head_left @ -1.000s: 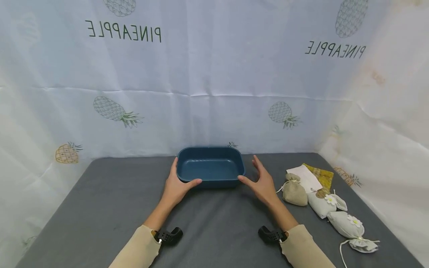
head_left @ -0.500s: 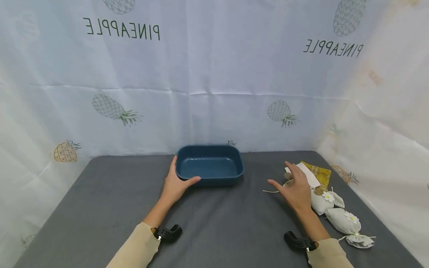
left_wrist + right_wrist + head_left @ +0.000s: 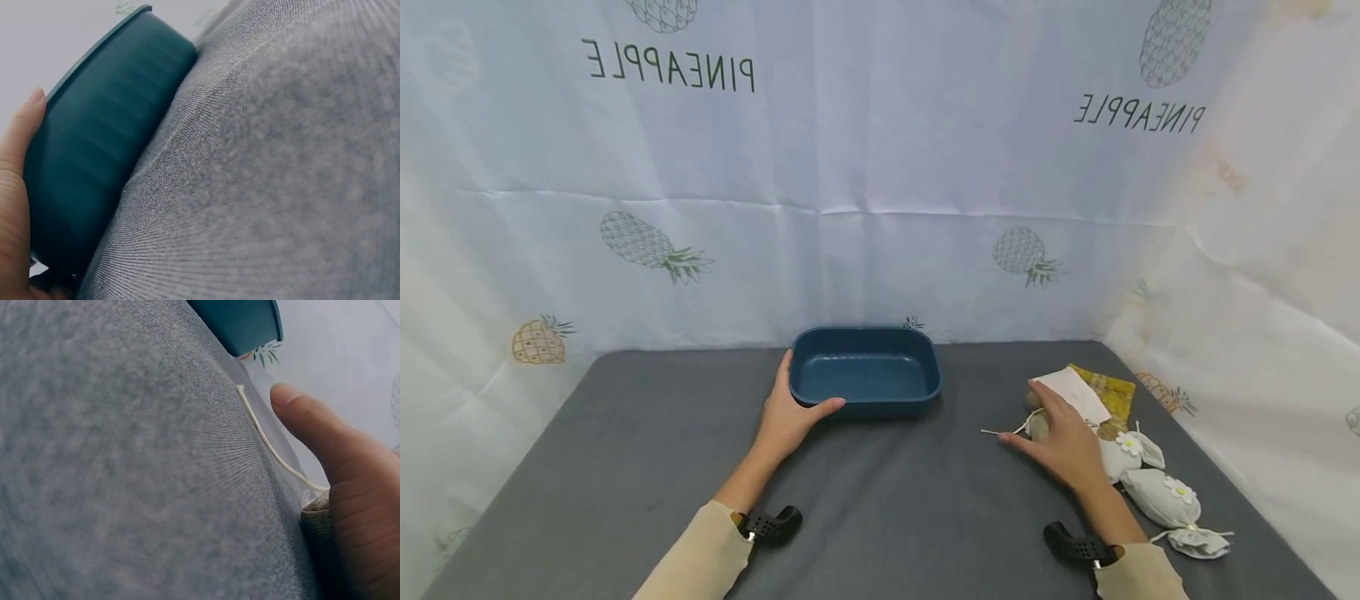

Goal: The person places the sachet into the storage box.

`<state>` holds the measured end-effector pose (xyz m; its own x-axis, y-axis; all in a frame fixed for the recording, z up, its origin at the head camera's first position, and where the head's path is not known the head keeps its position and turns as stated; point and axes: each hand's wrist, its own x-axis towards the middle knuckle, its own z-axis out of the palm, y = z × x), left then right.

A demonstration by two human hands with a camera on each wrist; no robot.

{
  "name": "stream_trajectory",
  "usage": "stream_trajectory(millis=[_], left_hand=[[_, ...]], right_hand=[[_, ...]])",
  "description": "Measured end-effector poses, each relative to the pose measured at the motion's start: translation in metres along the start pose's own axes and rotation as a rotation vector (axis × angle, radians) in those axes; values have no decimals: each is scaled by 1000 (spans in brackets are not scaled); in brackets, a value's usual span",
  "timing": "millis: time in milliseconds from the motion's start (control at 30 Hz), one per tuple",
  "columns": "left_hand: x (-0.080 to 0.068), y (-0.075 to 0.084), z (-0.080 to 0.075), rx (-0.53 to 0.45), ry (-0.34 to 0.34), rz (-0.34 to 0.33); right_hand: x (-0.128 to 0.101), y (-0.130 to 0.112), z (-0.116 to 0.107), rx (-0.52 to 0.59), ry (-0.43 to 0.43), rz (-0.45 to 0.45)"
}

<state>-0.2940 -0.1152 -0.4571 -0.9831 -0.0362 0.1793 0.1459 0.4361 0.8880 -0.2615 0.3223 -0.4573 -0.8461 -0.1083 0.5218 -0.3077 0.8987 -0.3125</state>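
Note:
A dark blue rectangular plastic bin (image 3: pixel 865 410) stands at the back middle of the table. My left hand (image 3: pixel 784 425) holds its front left corner, thumb along the front and fingers at the left side; in the left wrist view the thumb (image 3: pixel 15 137) lies against the bin's wall. To the right, my right hand (image 3: pixel 1067 446) hovers over a tan drawstring pouch (image 3: pixel 1039 425), fingers and thumb spread on either side of it. Much of the pouch is hidden. Its pale cord (image 3: pixel 265 440) trails left below my thumb in the right wrist view; contact cannot be made out.
Beyond the right hand lie a white cloth (image 3: pixel 1075 392) and a mustard cloth (image 3: pixel 1116 396). Two white pouches, one a white pouch with a daisy (image 3: pixel 1120 458), the other a pale tied pouch (image 3: pixel 1161 497), lie along the right. A pineapple-print curtain (image 3: pixel 865 275) hangs behind the grey table (image 3: pixel 647 442).
My right hand has left the bin's right side and moved right to the tan pouch, then lowered and turned slightly over it. My left hand stays at the bin.

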Motion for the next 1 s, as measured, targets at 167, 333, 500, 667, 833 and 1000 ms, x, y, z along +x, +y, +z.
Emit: stream_trajectory(millis=[167, 333, 500, 667, 833, 1000], left_hand=[[0, -2, 2, 10, -4, 7], [1, -2, 2, 8, 7, 4], [0, -1, 0, 9, 7, -4], [1, -2, 1, 5, 4, 3], [3, -2, 1, 4, 7, 6], [0, -3, 0, 1, 13, -2]], right_hand=[[-3, -1, 2, -107, 34, -52], [-2, -3, 2, -86, 76, -78], [-1, -6, 2, -68, 99, -89], [1, -8, 3, -27, 154, -94], [7, -16, 1, 132, 217, 13], [14, -33, -5, 236, 267, 50]])
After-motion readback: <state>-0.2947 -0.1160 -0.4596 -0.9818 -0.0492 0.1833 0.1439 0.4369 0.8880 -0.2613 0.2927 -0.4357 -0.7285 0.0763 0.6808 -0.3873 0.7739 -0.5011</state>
